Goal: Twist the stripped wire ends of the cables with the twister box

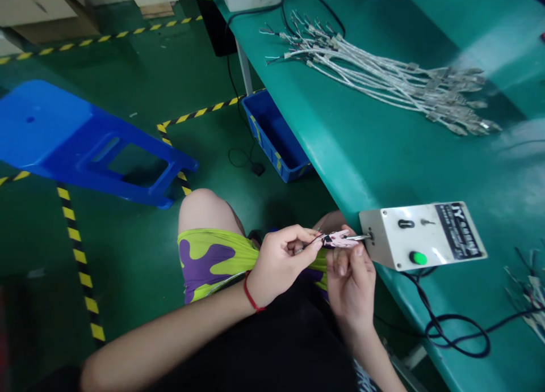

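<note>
Both bare hands were closed in a tight pinch just off the near edge of the worktop. The left hand (279,264), wearing one red cord bracelet (251,293), gripped thin black wires (313,242) between thumb and fingers. The right hand (351,290) pinched one small, flat pink piece (338,239), which sat at the tip of a thin metal pin (360,237).

Farther left, one blue plastic stool (72,137) lay on its side on the floor. One blue plastic crate (272,137) stood below the long edge of the green worktop (361,154).

Near that edge sat one off-white metal control box (409,236), carrying the pin, one green round button (419,258) and a black label (457,230) whose writing was too small to read. Towards the far edge lay a bundle of grey-white cables (374,80), too many to count. A second bunch of wires (528,295) was cut off at the right.
</note>
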### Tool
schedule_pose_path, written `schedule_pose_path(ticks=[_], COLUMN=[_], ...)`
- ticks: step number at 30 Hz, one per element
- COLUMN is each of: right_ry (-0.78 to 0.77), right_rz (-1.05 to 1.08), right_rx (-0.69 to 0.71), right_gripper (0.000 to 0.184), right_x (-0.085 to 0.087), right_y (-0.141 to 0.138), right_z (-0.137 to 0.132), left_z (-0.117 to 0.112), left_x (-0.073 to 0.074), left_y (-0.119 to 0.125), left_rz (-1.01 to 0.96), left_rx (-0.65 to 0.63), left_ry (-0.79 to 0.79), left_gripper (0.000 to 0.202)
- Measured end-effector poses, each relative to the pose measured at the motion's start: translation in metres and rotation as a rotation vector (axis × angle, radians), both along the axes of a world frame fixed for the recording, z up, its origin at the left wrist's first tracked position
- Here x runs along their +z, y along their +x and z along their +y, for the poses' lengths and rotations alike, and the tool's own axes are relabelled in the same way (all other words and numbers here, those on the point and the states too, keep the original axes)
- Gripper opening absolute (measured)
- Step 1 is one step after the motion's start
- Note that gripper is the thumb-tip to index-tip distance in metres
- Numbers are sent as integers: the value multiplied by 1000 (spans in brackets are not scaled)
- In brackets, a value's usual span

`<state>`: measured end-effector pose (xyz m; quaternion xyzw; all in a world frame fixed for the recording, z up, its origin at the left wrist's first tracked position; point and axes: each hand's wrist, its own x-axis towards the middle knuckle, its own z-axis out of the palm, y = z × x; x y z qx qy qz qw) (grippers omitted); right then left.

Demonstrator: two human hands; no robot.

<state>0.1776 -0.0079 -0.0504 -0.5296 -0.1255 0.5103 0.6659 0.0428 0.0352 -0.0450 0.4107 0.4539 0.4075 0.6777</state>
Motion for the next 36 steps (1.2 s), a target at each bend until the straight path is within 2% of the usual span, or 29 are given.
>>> schedule_pose_path(ticks=[3, 5, 7, 9, 11, 21, 27, 30, 32, 34, 36], right_ry=[-35, -84, -85, -36, 3, -6, 89, 57, -16, -85, -117], right_rz=[-6, -136, -422, -718, -859, -826, -764, -743, -669, -572, -507], right_rx=[16, -19, -160, -337, -441, -457, -440, -368, -183, 30, 153], right_gripper=[24, 23, 26, 40, 48, 40, 43, 28, 19, 19, 21], right_x=[1, 2, 7, 13, 18, 19, 21, 18, 15, 12, 10], right_y=[2, 1, 2, 3, 7, 19, 11, 3, -2, -5, -7], right_z=[-12, -24, -36, -42, -41, -30, -34, -42, -46, -48, -46], left_z=[-1, -1, -1, -1, -2, -2, -5, -5, -7, -9, -12], left_x=[2, 3, 3, 3, 2, 0, -3, 3, 9, 17, 23], left_y=[0, 0, 0, -1, -1, -2, -4, -7, -10, -13, -15], left_rz=[1, 1, -8, -17, -20, 23, -16, 12, 27, 21, -6], left_rx=[-4, -3, -4, -1, -2, -18, 11, 20, 30, 33, 35], left_ry=[-13, -24, -29, -26, -18, 29, -6, -12, -17, -21, -11], left_gripper=[14, 14, 15, 16, 16, 16, 16, 17, 17, 17, 14])
